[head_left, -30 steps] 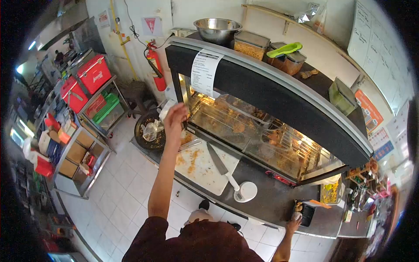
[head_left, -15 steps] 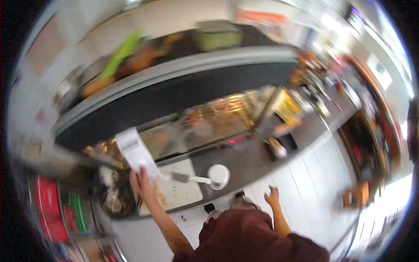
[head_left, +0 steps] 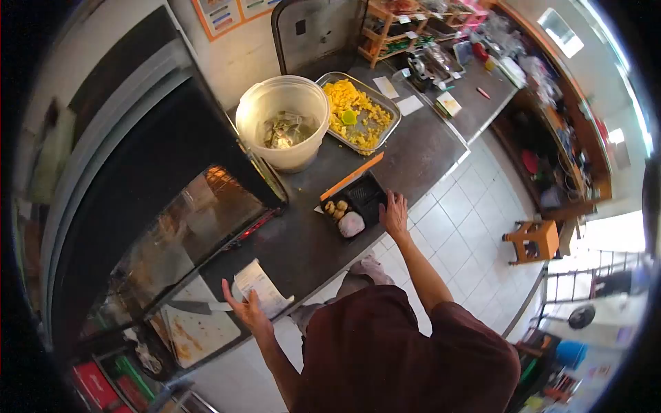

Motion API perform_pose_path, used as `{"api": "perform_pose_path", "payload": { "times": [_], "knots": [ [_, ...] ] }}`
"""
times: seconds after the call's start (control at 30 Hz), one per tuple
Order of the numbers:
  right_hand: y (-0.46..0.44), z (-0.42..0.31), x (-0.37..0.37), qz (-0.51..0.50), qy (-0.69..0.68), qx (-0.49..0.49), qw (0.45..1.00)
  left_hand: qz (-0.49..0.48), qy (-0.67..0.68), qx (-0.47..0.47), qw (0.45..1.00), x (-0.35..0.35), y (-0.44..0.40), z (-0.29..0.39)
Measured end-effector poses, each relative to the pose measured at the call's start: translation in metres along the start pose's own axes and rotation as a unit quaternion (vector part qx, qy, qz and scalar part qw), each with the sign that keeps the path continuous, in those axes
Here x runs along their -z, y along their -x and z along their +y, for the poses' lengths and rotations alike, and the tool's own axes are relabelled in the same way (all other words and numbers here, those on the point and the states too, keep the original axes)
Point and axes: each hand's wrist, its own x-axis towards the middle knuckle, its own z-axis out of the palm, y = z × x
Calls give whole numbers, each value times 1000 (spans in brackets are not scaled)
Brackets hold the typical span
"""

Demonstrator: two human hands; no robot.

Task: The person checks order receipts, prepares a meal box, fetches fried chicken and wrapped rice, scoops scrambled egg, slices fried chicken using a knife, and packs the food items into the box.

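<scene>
My left hand (head_left: pixel 251 311) holds a white printed paper slip, like a receipt (head_left: pixel 261 288), at the counter's front edge, thumb on the paper and the other fingers spread. Just left of that hand, a knife (head_left: pixel 200 307) lies across a stained white cutting board (head_left: pixel 200 337). My right hand (head_left: pixel 395 217) grips the right edge of a black compartment food tray (head_left: pixel 365 196). Several small brown round pieces (head_left: pixel 335 208) and a whitish-pink wrapped lump (head_left: pixel 351 224) sit in its left part. The compartments nearest my right hand look bare.
Behind the tray lies an orange strip (head_left: pixel 352 176). A white bucket (head_left: pixel 258 103) with clear packets inside stands beside a metal pan (head_left: pixel 394 113) of yellow pieces. A glass-fronted case (head_left: pixel 186 227) runs along the left. An orange stool (head_left: pixel 533 241) stands on the tiled floor.
The view has swung right and sharpened. My left hand has lowered the slip to the counter edge. My right hand has gone from hanging free to gripping the black tray.
</scene>
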Motion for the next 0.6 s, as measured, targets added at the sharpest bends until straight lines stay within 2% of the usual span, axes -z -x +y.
{"api": "perform_pose_path", "payload": {
  "times": [0.1,0.13,0.23,0.27,0.3,0.33,0.4,0.53,0.57,0.6],
  "knots": [
    [-29,56,-24,-180,20,-38,983,23,-1,-28,999,-67,10,-16],
    [-38,67,-25,-194,8,-34,980,21,-23,13,999,-80,12,-25],
    [-68,76,5,-233,-28,-13,972,-4,-15,30,999,-125,22,-36],
    [-85,80,18,-244,-43,-2,969,14,-25,45,999,-142,24,-33],
    [-101,86,22,-253,-60,8,966,17,-30,33,999,-153,26,-31],
    [-117,113,-1,-178,-65,5,982,19,-37,20,999,-163,25,-28],
    [-193,72,30,-87,-158,-33,983,32,-68,16,997,-175,24,-27],
    [-304,32,-40,-147,-102,79,981,83,-103,59,989,-205,29,-20],
    [-317,19,-77,-144,-7,156,977,92,-116,59,987,-212,33,-22],
    [-320,18,-97,-158,29,186,969,92,-129,57,986,-211,38,-22]
  ]
}}
